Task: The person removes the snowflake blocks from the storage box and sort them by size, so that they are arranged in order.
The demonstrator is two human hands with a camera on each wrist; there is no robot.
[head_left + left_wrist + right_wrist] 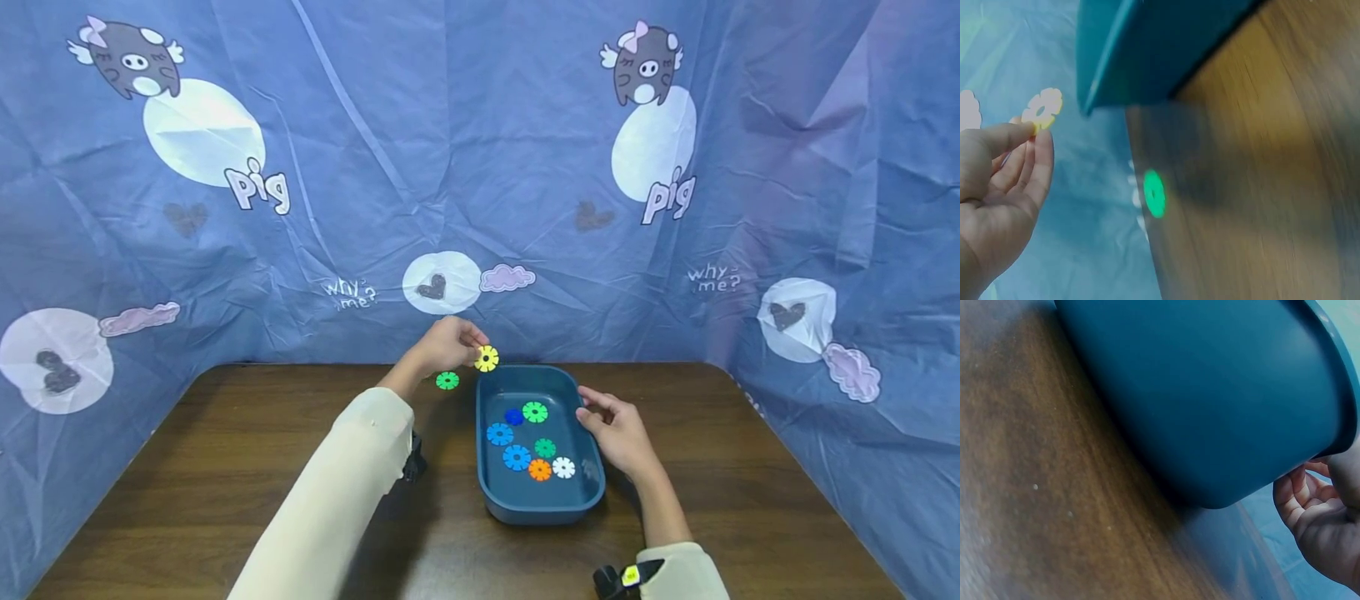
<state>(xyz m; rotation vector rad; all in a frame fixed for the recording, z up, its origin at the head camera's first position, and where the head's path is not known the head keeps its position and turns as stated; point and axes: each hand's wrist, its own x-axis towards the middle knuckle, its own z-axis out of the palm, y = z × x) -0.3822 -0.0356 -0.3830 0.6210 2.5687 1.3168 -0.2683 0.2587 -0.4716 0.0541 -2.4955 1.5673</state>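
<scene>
My left hand (447, 346) pinches a yellow notched plastic disc (487, 358) by its edge, above the far left corner of a blue plastic bin (542, 507). In the left wrist view, thumb and fingertips meet on the yellow disc (1043, 110). Just below that hand, a green notched disc (447, 381) lies on the table outside the bin. My right hand (621, 435) grips the bin's right rim; the right wrist view has its curled fingers (1300, 487) against the bin wall (1210, 394). Inside lie several notched discs, among them an orange one (540, 470) and a white one (564, 467).
The bin stands on a dark brown wooden table (247, 467). Behind the table and along both sides hangs a blue curtain (510, 167) printed with pigs and hearts. Each wrist carries a black strapped device, such as the right one (626, 577).
</scene>
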